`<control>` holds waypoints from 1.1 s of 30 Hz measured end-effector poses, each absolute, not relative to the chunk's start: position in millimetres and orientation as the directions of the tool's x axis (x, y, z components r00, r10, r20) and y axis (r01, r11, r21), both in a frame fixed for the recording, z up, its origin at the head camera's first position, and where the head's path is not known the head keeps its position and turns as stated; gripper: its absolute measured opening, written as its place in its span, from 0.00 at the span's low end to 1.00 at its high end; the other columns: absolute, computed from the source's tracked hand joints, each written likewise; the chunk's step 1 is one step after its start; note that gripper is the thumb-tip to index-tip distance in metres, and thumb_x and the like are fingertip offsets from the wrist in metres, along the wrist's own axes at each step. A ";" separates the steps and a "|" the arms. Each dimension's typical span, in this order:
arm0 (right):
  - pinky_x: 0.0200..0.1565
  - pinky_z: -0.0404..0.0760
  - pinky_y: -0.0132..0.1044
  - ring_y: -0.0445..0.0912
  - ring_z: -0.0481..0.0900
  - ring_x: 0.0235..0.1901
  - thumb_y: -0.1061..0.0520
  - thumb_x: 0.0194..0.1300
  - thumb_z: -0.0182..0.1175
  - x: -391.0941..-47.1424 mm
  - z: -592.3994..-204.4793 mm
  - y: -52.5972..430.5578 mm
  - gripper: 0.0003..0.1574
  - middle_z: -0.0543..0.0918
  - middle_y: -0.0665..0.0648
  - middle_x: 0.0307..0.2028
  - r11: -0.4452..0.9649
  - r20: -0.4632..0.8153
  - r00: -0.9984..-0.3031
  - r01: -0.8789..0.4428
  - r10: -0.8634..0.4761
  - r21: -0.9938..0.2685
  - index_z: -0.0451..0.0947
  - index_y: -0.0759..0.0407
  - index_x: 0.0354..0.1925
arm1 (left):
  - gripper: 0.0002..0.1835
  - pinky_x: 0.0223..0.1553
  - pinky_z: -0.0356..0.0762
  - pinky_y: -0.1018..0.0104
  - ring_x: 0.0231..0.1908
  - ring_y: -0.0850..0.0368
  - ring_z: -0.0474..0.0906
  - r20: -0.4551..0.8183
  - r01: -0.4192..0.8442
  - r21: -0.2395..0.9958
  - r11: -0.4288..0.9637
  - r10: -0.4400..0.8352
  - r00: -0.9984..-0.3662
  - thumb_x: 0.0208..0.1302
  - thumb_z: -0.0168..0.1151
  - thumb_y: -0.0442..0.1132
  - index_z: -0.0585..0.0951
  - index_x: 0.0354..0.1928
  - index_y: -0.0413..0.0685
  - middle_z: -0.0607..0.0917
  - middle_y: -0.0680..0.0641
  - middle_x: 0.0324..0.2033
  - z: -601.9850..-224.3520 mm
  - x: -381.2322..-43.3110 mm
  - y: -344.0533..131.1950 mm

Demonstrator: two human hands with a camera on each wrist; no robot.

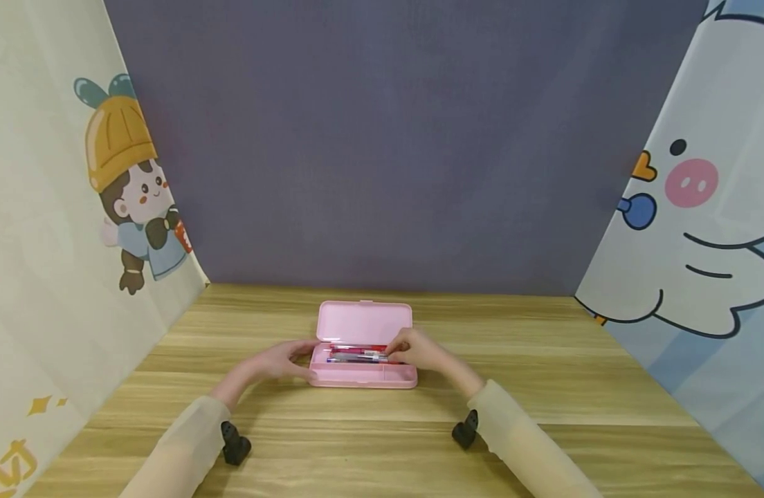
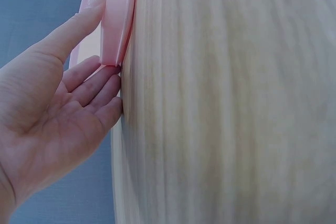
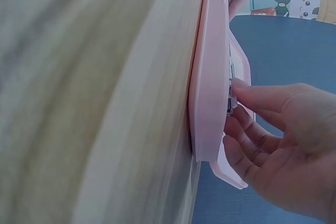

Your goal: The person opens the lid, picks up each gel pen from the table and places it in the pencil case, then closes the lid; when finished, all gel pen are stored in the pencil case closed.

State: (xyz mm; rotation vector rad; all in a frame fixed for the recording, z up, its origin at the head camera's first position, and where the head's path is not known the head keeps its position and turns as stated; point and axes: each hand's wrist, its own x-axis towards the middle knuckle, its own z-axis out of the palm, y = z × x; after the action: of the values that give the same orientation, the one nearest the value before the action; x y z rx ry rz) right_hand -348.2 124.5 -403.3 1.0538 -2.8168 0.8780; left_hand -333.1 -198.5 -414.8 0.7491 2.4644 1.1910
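A pink pencil case [image 1: 363, 375] stands on the table with its lid [image 1: 365, 321] tipped back. Several pens [image 1: 357, 355], some with red parts and some clear or dark, lie in the rear compartment. My left hand [image 1: 285, 360] holds the left end of the case, thumb at the front corner and fingers at the back; in the left wrist view, the thumb [image 2: 94, 11] lies over the pink rim. At the right end, my right hand [image 1: 417, 349] pinches a pen between thumb and fingers. The right wrist view shows the pen's end [image 3: 231, 103] there, just above the case wall.
The wood-grained table [image 1: 351, 443] extends around the case. Behind it rises a dark grey-blue panel [image 1: 382, 152]. Cartoon-printed sheets hang at the left [image 1: 39, 173] and right [image 1: 743, 194]. Each wrist carries a small black camera [image 1: 235, 444].
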 end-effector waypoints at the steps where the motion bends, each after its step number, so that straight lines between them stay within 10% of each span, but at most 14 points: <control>1: 0.32 0.70 0.26 0.36 0.68 0.29 0.60 0.59 0.64 -348.2 -402.8 124.5 0.05 0.78 0.50 0.28 0.619 0.198 -0.770 -0.613 -0.606 -0.491 0.86 0.59 0.34 | 0.42 0.67 0.58 0.44 0.66 0.36 0.59 -0.045 0.320 0.792 0.520 0.572 -0.819 0.53 0.70 0.43 0.62 0.67 0.36 0.66 0.32 0.65 -414.6 -333.1 -198.6; 15: 0.32 0.75 0.27 0.39 0.74 0.31 0.59 0.61 0.62 -352.7 -400.3 128.7 0.06 0.83 0.52 0.31 0.618 0.275 -0.791 -0.602 -0.547 -0.506 0.84 0.60 0.35 | 0.43 0.67 0.57 0.45 0.66 0.36 0.58 -0.058 0.296 0.803 0.517 0.561 -0.826 0.54 0.70 0.43 0.61 0.67 0.34 0.65 0.32 0.65 -414.0 -332.1 -198.1; 21: 0.43 0.82 0.42 0.50 0.80 0.40 0.59 0.64 0.58 -354.4 -392.8 130.8 0.13 0.84 0.60 0.40 0.613 0.351 -0.799 -0.600 -0.488 -0.515 0.82 0.65 0.44 | 0.42 0.67 0.57 0.44 0.66 0.36 0.58 -0.055 0.301 0.799 0.521 0.561 -0.826 0.54 0.70 0.42 0.61 0.67 0.34 0.65 0.31 0.65 -413.1 -331.8 -198.3; 33: 0.68 0.58 0.56 0.62 0.57 0.68 0.42 0.68 0.53 -366.2 -397.5 139.2 0.41 0.57 0.66 0.70 0.701 0.238 -0.892 -0.450 -0.384 -0.553 0.58 0.64 0.68 | 0.46 0.68 0.55 0.45 0.67 0.37 0.57 -0.065 0.292 0.793 0.534 0.551 -0.832 0.51 0.72 0.45 0.61 0.68 0.35 0.64 0.33 0.66 -415.8 -332.6 -197.5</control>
State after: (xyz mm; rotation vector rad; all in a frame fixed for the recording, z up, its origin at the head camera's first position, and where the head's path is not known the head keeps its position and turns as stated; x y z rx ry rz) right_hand -366.2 139.2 -397.5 0.6889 -2.8002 0.9521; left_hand -332.6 -197.5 -415.8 0.7001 2.4686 1.1922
